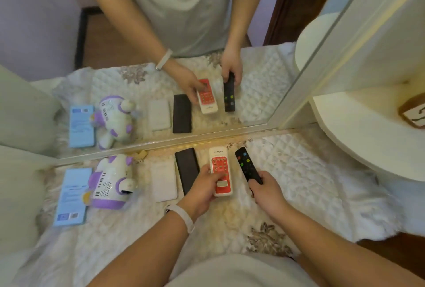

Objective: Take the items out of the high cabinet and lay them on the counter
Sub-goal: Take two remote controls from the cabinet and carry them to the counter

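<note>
Seen from above, the left hand (202, 191), fingers curled around its edges, is setting a glossy red-and-white remote (220, 171) on the quilted white counter cover (299, 171) before a mirror (138, 33). The right hand (268, 191), fingers wrapped round a slim black remote (247, 165), is lowering it alongside, likely extending the neat row: a flat black case (186, 169), white pad (164, 181), plastic purple-and-white toy (111, 183), blue booklet (73, 196).

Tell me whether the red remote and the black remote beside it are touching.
Apart. The head view shows a strip of white quilt between the red remote and the black remote.
</note>
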{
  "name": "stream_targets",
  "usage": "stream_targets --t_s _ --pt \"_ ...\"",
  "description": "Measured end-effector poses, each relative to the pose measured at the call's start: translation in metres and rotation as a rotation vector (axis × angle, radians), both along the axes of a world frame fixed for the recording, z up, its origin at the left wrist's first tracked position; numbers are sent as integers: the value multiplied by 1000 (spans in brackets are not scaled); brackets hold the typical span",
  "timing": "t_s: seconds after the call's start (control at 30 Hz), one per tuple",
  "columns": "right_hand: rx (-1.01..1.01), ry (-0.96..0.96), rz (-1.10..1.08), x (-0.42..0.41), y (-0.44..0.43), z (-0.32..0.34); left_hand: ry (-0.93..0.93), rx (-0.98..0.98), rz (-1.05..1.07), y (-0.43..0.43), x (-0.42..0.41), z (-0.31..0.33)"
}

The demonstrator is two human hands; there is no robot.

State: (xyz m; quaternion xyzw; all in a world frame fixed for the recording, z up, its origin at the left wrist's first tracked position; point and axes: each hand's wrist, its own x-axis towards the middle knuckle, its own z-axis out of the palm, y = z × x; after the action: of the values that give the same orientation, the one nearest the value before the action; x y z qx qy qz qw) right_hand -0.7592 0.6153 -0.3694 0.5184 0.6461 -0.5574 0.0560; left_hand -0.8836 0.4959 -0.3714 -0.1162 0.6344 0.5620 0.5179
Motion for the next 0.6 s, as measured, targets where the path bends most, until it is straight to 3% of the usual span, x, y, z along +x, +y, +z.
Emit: stream_targets --t_s 0.23,0.47,0.6 --pt "-88 -21 214 -25 34 -28 21 -168 34 28 -8 -15" --pt "-11 -55 574 -20 54 -39 108 -268 58 27 9 -11" --pt "41 -70 665 -14 60 -38 184 -349 56 20 26 -7"
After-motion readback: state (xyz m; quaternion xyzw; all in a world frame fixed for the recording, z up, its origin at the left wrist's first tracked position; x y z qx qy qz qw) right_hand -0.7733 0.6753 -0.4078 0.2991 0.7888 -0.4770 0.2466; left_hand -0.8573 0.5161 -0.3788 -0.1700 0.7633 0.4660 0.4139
